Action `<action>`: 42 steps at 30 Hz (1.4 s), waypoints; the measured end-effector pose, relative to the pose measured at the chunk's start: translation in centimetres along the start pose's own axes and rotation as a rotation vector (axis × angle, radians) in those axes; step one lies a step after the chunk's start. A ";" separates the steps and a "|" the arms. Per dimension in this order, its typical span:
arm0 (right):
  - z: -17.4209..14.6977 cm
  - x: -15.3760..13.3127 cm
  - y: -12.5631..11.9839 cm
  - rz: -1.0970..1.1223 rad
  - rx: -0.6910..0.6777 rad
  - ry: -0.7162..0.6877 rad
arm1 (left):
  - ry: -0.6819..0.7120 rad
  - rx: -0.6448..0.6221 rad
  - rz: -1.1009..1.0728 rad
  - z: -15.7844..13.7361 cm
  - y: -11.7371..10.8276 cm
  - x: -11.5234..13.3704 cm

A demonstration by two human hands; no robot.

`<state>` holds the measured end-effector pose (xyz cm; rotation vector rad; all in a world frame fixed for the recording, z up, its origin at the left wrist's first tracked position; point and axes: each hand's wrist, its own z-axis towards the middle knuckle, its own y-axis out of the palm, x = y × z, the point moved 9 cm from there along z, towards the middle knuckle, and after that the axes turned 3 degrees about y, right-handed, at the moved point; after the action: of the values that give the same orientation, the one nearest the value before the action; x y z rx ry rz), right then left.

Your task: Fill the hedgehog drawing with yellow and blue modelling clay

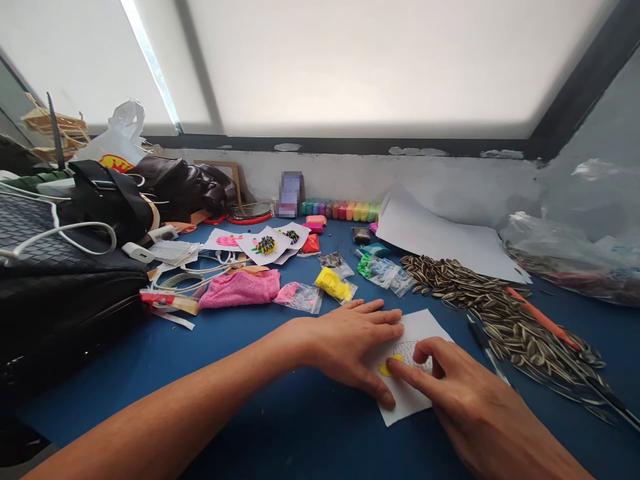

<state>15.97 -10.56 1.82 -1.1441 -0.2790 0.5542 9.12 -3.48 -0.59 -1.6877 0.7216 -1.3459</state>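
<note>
My left hand point(350, 337) lies flat with its fingers spread, holding down the left side of a small white paper point(413, 407). On the paper is a pen-drawn outline point(406, 349), partly hidden by my right hand point(463, 390). A flattened dab of yellow clay point(385, 369) sits at the drawing's left end. One fingertip of my right hand presses on the clay's edge, while other fingers are bent above the drawing. Just beyond my left hand is an opened packet of yellow clay point(334, 285).
Sunflower seeds point(465, 287) are heaped at right, beside a pen point(487, 350) and an orange-handled tool point(543, 319). Clay packets point(385, 270), a pink cloth point(240, 288) and decorated cards point(267, 243) lie farther back. A black bag point(65, 287) stands left.
</note>
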 end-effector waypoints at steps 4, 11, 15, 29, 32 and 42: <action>0.0 0.0 0.1 -0.002 -0.018 -0.001 | -0.005 -0.003 -0.003 0.0 0.0 0.0; -0.2 0.0 0.1 0.024 -0.045 -0.016 | -0.009 -0.007 -0.007 0.1 0.0 0.0; -0.8 0.9 -0.1 0.052 0.016 0.016 | -0.010 -0.012 -0.006 0.0 0.0 0.0; -0.1 -1.0 -0.9 -0.067 0.055 -0.104 | -0.022 -0.020 -0.003 0.0 0.1 -0.1; -0.2 -1.2 -1.0 -0.069 0.057 -0.124 | -0.019 -0.017 -0.007 0.0 0.0 0.0; -0.4 -0.8 -0.8 -0.086 0.002 -0.120 | -0.027 -0.025 -0.012 0.0 0.0 -0.1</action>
<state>15.71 -11.58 2.49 -1.0938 -0.4289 0.5475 9.08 -3.44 -0.65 -1.7287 0.7168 -1.3251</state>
